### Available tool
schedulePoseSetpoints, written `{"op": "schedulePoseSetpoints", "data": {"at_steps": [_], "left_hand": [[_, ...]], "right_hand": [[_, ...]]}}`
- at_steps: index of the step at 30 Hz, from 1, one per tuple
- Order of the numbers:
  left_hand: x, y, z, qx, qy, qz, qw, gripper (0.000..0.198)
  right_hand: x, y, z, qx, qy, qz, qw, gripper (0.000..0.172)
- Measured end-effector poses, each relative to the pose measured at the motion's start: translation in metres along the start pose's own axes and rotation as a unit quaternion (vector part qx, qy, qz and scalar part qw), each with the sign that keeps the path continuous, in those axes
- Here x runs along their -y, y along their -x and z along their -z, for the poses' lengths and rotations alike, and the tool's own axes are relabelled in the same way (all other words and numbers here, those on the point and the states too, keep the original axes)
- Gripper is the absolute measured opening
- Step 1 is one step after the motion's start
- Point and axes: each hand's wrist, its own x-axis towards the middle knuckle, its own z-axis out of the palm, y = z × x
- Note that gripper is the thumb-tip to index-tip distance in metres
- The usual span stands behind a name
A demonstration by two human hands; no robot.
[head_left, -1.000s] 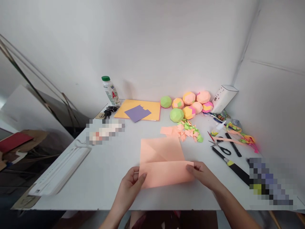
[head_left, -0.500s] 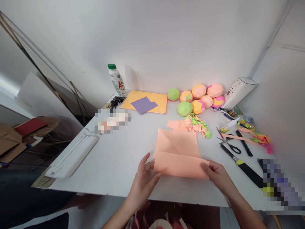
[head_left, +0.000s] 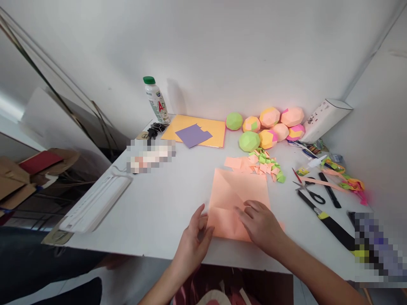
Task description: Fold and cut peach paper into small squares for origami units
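A peach-coloured sheet of paper (head_left: pixel 237 186) lies nearly flat on the white table, with crease lines crossing it. My left hand (head_left: pixel 195 239) rests at the sheet's lower left edge, fingers loosely bent and the thumb apart near the corner. Over the sheet's right half reaches my right hand (head_left: pixel 260 222), its index finger extended onto the paper and the other fingers slightly bent. It hides part of the sheet's lower right. Just behind the sheet are a peach paper strip (head_left: pixel 233 162) and a pile of small folded peach and green paper pieces (head_left: pixel 263 160).
Several faceted paper balls (head_left: pixel 249 141) sit along the wall. Scissors (head_left: pixel 313 195), a utility knife (head_left: pixel 335 228) and a glue bottle (head_left: pixel 313 164) lie to the right. A purple paper (head_left: pixel 193 135), a bottle (head_left: pixel 157 103) and a white device (head_left: pixel 95 203) are leftward.
The sheet's near flap, folded up and held at both ends before, now lies flat. My right hand has left the right edge and moved left over the paper.
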Motion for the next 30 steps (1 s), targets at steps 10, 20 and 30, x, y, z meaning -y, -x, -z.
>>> {"op": "schedulePoseSetpoints", "data": {"at_steps": [10, 20, 30], "left_hand": [[-0.017, 0.023, -0.019, 0.034, -0.347, -0.305, 0.886, 0.042], [-0.003, 0.030, -0.027, 0.136, -0.413, -0.305, 0.847, 0.061], [-0.005, 0.036, -0.028, 0.134, -0.404, -0.284, 0.859, 0.052]], "right_hand": [[-0.007, -0.002, -0.034, 0.029, -0.092, 0.043, 0.994, 0.035], [-0.004, -0.006, -0.033, 0.048, -0.043, 0.066, 0.996, 0.034], [-0.003, -0.004, -0.032, 0.051, -0.041, 0.064, 0.996, 0.039]]}}
